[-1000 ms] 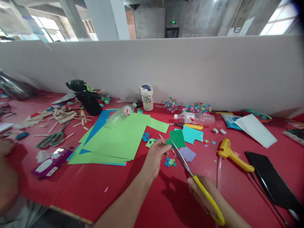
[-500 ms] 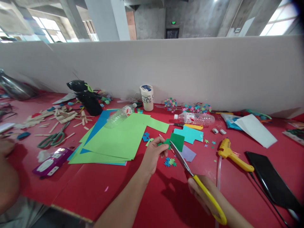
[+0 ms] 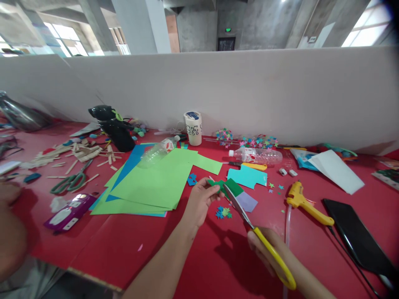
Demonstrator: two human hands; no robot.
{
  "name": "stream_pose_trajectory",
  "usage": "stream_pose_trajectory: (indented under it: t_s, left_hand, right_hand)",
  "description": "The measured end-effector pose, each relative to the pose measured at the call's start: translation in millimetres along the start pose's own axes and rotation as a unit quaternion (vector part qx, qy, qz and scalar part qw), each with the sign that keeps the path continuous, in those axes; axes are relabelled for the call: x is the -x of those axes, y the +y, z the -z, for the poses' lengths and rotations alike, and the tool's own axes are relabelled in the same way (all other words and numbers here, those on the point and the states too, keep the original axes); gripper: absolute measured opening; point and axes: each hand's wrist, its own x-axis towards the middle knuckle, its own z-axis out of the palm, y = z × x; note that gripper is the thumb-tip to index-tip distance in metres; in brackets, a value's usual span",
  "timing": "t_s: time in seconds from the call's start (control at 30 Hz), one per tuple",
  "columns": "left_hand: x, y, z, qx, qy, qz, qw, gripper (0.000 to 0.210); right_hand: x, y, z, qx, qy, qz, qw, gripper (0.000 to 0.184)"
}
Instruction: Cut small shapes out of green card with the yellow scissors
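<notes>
At the left of the frame, a flask (image 3: 116,133) stands on the surface (image 3: 124,245). Near lower centre, your left hand (image 3: 201,201) pinches the dark-green paper (image 3: 235,187); scissors (image 3: 240,208) meet it, their yellow handle (image 3: 274,256) clasped in your right hand (image 3: 272,237), lower right. A glue gun (image 3: 307,204) lies farther right.

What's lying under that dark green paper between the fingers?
Part of a lilac paper shows past the lower right edge of the dark green paper, which the left hand holds. How far the lilac runs underneath, and anything else there, is covered.
</notes>
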Motion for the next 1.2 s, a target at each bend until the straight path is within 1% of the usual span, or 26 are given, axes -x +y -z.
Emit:
stream_pose_trajectory:
  t_s: [0.1,0.27,0.37,0.43,0.5,0.57,0.63,0.93,1.1,1.2]
  left_hand:
    - [-0.9,0.2,2.1,-0.017,0.007,-0.006,1.0,0.015]
    - [-0.8,1.2,2.7,-0.048,0.026,0.003,0.999,0.015]
    - [-0.9,2.2,3.2,-0.063,0.03,0.013,0.997,0.017]
    - [-1.1,3.3,4.3,-0.075,0.025,0.022,0.997,0.018]
    - [-1.2,4.4,5.7,-0.086,0.014,0.021,0.996,0.017]
    - [-1.1,5.5,6.8,-0.098,0.0,0.021,0.995,0.015]
    - [-0.7,6.5,7.3,-0.114,-0.016,0.026,0.993,0.013]
    - [-0.2,9.1,6.6,-0.125,-0.037,0.049,0.99,0.013]
    - [-1.7,7.1,8.1,-0.112,-0.044,0.044,0.992,0.01]
    - [-2.7,5.8,10.2,-0.101,-0.05,0.033,0.993,0.009]
  right_hand:
    - [0.8,0.3,2.4,0.016,-0.001,0.0,1.0,0.046]
    - [3.1,-0.1,8.6,0.047,-0.028,0.033,0.998,0.047]
    - [4.3,-3.3,12.2,0.083,-0.031,0.049,0.995,0.045]
    - [4.4,-4.9,13.6,0.106,-0.029,0.05,0.993,0.045]
    - [4.0,-5.0,13.9,0.121,-0.011,0.051,0.991,0.046]
    - [3.6,-4.5,13.9,0.13,0.006,0.06,0.99,0.048]
    - [3.8,-4.6,14.1,0.131,0.009,0.066,0.989,0.049]
    - [14.5,-15.9,21.5,0.095,-0.028,0.015,0.995,0.052]
    - [14.6,-18.5,29.2,0.147,-0.056,0.043,0.987,0.05]
    - [13.0,-21.4,32.8,0.157,-0.073,0.044,0.984,0.048]
